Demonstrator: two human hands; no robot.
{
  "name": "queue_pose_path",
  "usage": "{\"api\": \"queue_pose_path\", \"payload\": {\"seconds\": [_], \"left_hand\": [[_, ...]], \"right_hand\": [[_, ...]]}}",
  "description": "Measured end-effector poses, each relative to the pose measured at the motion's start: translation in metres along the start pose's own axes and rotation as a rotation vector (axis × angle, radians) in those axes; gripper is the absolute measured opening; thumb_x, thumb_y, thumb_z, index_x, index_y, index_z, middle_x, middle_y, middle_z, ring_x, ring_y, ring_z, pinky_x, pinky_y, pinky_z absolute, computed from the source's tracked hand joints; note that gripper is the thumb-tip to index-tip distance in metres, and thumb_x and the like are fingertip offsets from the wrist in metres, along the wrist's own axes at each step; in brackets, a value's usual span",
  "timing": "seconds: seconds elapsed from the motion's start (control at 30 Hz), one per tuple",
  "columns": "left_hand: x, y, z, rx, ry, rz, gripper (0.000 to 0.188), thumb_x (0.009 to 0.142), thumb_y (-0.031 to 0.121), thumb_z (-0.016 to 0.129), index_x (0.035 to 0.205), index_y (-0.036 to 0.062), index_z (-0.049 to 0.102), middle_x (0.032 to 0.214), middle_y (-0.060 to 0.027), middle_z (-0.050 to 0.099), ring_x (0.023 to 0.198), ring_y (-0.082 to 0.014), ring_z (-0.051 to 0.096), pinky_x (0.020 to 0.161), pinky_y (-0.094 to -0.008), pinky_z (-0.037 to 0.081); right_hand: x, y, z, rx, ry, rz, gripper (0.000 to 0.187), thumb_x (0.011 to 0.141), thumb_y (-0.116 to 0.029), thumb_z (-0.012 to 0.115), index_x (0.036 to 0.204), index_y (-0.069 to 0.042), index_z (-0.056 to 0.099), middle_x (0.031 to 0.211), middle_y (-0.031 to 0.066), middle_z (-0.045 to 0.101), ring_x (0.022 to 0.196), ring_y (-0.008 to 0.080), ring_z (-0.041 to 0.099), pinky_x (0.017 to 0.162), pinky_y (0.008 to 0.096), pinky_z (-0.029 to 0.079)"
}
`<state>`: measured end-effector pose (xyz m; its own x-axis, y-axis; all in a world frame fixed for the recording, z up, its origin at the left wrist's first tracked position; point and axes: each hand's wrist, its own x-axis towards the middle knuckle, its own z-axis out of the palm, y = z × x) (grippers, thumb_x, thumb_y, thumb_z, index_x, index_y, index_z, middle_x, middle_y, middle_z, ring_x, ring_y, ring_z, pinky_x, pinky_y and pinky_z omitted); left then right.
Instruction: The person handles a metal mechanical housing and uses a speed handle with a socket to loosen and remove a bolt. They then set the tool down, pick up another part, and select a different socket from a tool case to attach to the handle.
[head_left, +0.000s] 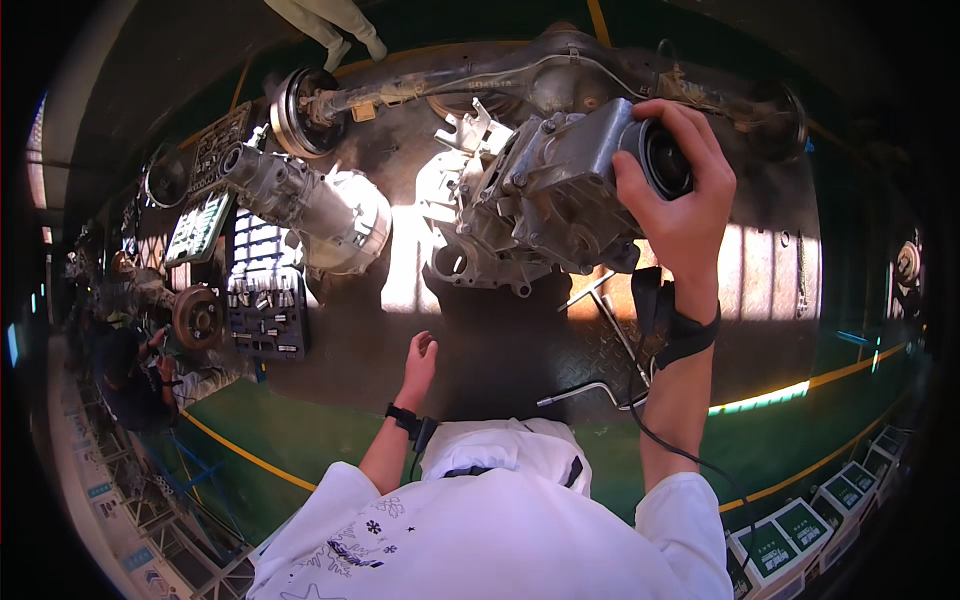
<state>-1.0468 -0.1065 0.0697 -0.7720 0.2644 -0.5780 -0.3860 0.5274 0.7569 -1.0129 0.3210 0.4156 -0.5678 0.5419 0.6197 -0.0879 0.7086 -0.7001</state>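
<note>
My right hand [690, 190] is wrapped around the dark round end [664, 160] of a grey metal gearbox housing [560, 180]. Its thumb lies on the near side and its fingers reach over the top. The housing rests on the dark metal workbench [450, 320], with bolts and a bracket showing along its left part. My left hand [421, 358] hangs low near the bench's front edge, apart from the housing. Its fingers are loosely bent and nothing shows in them. Both wrists carry black straps with small devices.
A second gearbox [320, 215] stands to the left, beside an open socket set [268, 300]. Behind both runs a long axle [430, 90] with a brake drum [303, 112]. An L-shaped wrench [585, 390] lies near the front edge. Another person [130, 365] crouches at far left.
</note>
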Motion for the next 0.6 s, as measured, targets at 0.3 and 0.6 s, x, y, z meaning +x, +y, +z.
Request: {"api": "queue_pose_path", "payload": {"seconds": [0.3,0.6], "left_hand": [[0.093,0.120,0.027,-0.234,0.156,0.071,0.074,0.096,0.039,0.061,0.147,-0.0015,0.027,0.146,-0.0225,0.039,0.135,-0.0281,0.041,0.110,-0.0344,0.034],[0.132,0.123,0.067,-0.016,0.212,0.117,0.057,0.083,0.024,0.075,0.120,-0.0117,0.052,0.104,-0.0160,0.063,0.092,-0.0172,0.058,0.078,-0.0327,0.047]], "right_hand": [[-0.003,-0.005,0.002,-0.046,-0.013,0.094,0.043,0.063,-0.006,0.074,0.104,0.001,0.065,0.103,0.0094,0.063,0.084,0.0199,0.062,0.077,0.0277,0.049],[-0.005,-0.003,0.001,-0.152,-0.014,0.031,0.046,0.064,-0.015,0.075,0.104,0.005,0.064,0.105,0.0157,0.063,0.092,0.0247,0.062,0.084,0.0319,0.048]]}}
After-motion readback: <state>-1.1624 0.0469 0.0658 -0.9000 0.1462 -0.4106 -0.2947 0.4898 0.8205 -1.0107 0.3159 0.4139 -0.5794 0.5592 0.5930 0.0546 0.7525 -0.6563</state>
